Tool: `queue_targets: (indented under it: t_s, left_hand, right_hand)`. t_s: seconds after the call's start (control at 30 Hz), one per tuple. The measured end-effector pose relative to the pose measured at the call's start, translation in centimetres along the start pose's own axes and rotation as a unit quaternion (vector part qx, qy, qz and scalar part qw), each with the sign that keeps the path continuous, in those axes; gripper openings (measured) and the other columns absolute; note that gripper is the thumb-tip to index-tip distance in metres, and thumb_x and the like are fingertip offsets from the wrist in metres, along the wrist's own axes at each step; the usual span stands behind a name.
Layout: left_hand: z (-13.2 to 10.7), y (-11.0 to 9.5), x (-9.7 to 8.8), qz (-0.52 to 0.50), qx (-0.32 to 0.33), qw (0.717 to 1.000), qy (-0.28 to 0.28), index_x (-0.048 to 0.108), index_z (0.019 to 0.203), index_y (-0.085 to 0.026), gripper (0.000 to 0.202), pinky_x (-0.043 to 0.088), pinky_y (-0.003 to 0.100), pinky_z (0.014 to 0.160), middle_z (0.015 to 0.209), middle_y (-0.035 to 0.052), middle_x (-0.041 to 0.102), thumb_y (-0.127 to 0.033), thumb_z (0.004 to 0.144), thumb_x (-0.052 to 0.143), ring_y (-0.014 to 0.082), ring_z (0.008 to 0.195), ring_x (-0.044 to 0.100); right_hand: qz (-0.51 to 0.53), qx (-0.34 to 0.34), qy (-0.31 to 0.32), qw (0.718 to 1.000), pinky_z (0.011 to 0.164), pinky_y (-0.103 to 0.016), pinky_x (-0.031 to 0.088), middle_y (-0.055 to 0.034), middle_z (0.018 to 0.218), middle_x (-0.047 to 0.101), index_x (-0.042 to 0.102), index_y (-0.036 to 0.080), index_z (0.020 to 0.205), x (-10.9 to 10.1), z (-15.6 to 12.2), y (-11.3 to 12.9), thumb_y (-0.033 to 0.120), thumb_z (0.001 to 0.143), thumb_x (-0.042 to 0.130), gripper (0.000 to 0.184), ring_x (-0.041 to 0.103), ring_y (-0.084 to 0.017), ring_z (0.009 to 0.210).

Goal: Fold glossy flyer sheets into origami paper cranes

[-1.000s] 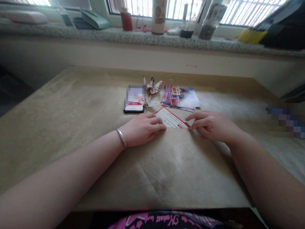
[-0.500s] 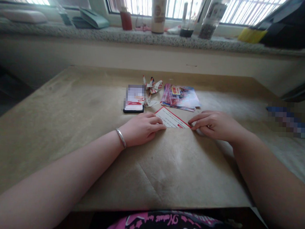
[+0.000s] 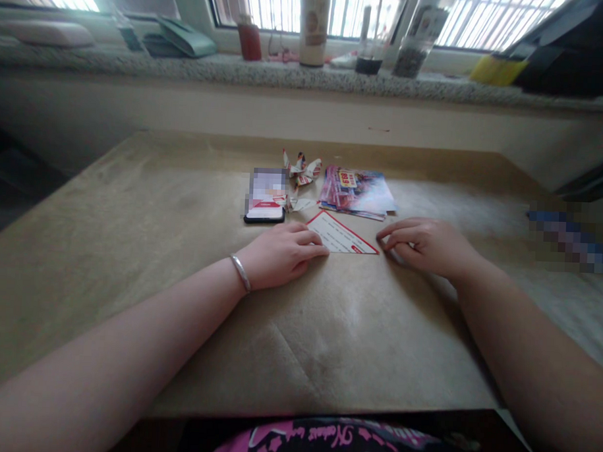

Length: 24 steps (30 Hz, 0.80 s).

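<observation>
A folded triangle of white paper (image 3: 341, 236) with a red border and printed lines lies flat on the table, its long edge toward me. My left hand (image 3: 289, 250) rests on its left part, fingers stretched out flat and pressing it down; that corner is hidden. Just beyond the right corner is my right hand (image 3: 418, 243), apart from the paper, its fingers loosely bent and nothing visible in them. Behind the triangle stand folded paper shapes (image 3: 306, 170) in white and red. A stack of colourful printed sheets (image 3: 359, 190) lies to their right.
A phone (image 3: 265, 196) with a blurred-out screen lies left of the folded shapes. The pale brown table (image 3: 287, 357) meets a wall at the back. Above it, a stone windowsill (image 3: 267, 72) holds several bottles and jars. A blurred bluish item (image 3: 572, 241) lies at far right.
My right hand has come off the triangle's right corner and shifted slightly right. My left hand stays in place on the paper.
</observation>
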<state>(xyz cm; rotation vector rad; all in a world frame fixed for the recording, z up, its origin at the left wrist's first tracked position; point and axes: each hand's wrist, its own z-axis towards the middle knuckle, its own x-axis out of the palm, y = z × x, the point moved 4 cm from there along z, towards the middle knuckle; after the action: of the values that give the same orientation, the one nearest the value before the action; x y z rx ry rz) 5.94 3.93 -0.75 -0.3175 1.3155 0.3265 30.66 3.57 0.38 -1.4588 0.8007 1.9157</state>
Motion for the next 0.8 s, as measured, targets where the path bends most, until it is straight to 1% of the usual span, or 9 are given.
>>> queue_targets:
  t_s: [0.07, 0.1, 0.2, 0.3, 0.4, 0.53, 0.67, 0.8]
  left_hand:
    - [0.0, 0.0, 0.0, 0.002, -0.003, 1.0, -0.002, 0.063, 0.117, -0.021, 0.032, 0.048, 0.034, 0.091, 0.115, 0.0061, 0.064, -0.018, 0.091, 0.043, 0.0202, 0.103, 0.056]
    - [0.0, 0.0, 0.0, 0.004, -0.003, 1.0, -0.003, 0.063, 0.117, -0.021, 0.032, 0.048, 0.035, 0.091, 0.115, 0.0064, 0.064, -0.019, 0.092, 0.043, 0.0205, 0.104, 0.056]
    - [0.1, -0.1, 0.3, 0.006, 0.001, 1.0, -0.002, 0.061, 0.121, -0.02, 0.032, 0.047, 0.037, 0.093, 0.117, 0.0079, 0.062, -0.024, 0.093, 0.044, 0.0218, 0.105, 0.055]
    - [0.4, 0.0, 0.7, 0.004, -0.004, 1.0, 0.001, 0.058, 0.125, -0.021, 0.035, 0.045, 0.04, 0.096, 0.12, 0.0086, 0.061, -0.029, 0.092, 0.047, 0.0238, 0.109, 0.054]
    - [0.7, 0.0, 0.9, -0.003, -0.009, 1.0, 0.003, 0.056, 0.126, -0.021, 0.037, 0.044, 0.042, 0.096, 0.121, 0.0089, 0.059, -0.031, 0.092, 0.048, 0.0241, 0.111, 0.052]
    - [1.0, -0.3, 0.8, 0.009, -0.014, 1.0, 0.009, 0.055, 0.127, -0.022, 0.038, 0.043, 0.042, 0.096, 0.121, 0.0086, 0.059, -0.031, 0.091, 0.048, 0.025, 0.112, 0.051]
    - [1.1, -0.4, 0.5, 0.026, -0.022, 0.999, 0.019, 0.054, 0.124, -0.021, 0.037, 0.041, 0.041, 0.096, 0.122, 0.0082, 0.059, -0.03, 0.089, 0.049, 0.0259, 0.112, 0.05]
    - [1.0, -0.4, 0.3, 0.036, -0.007, 0.999, 0.022, 0.054, 0.124, -0.022, 0.036, 0.039, 0.041, 0.096, 0.121, 0.0065, 0.059, -0.029, 0.09, 0.048, 0.025, 0.112, 0.05]
  right_hand:
    - [0.017, 0.005, -0.047, 0.999, 0.08, -0.033, 0.053, -0.0034, 0.104, 0.073, 0.074, 0.022, 0.086, 0.0, 0.2, 0.5, 0.015, 0.085, 0.045, 0.03, 0.068, -0.019, 0.094]
    - [0.026, -0.001, -0.056, 0.998, 0.082, -0.033, 0.052, -0.0041, 0.106, 0.073, 0.074, 0.022, 0.091, 0.1, 0.4, 0.9, 0.016, 0.086, 0.046, 0.029, 0.067, -0.019, 0.094]
    - [0.029, -0.041, -0.046, 0.998, 0.086, -0.036, 0.051, -0.0045, 0.109, 0.071, 0.072, 0.023, 0.101, 0.8, 1.1, 2.7, 0.021, 0.088, 0.051, 0.025, 0.065, -0.02, 0.094]
    - [-0.004, -0.052, -0.038, 0.998, 0.09, -0.04, 0.048, -0.0064, 0.116, 0.069, 0.07, 0.024, 0.107, 1.6, 1.8, 3.9, 0.025, 0.09, 0.052, 0.025, 0.063, -0.023, 0.102]
    - [-0.02, -0.058, -0.038, 0.997, 0.088, -0.038, 0.048, -0.0064, 0.113, 0.07, 0.071, 0.023, 0.107, 2.1, 2.4, 4.3, 0.022, 0.093, 0.047, 0.028, 0.062, -0.022, 0.101]
    - [-0.019, -0.085, -0.044, 0.995, 0.086, -0.037, 0.048, -0.0054, 0.11, 0.07, 0.07, 0.025, 0.109, 2.4, 2.7, 4.5, 0.016, 0.092, 0.044, 0.032, 0.061, -0.021, 0.098]
    - [-0.019, -0.087, -0.036, 0.995, 0.085, -0.035, 0.048, -0.0052, 0.109, 0.07, 0.07, 0.023, 0.11, 2.3, 2.8, 4.7, 0.013, 0.09, 0.045, 0.034, 0.06, -0.021, 0.097]
    - [-0.031, -0.092, -0.027, 0.995, 0.085, -0.035, 0.047, -0.0056, 0.109, 0.069, 0.07, 0.021, 0.108, 2.2, 2.9, 4.9, 0.012, 0.087, 0.047, 0.032, 0.058, -0.022, 0.096]
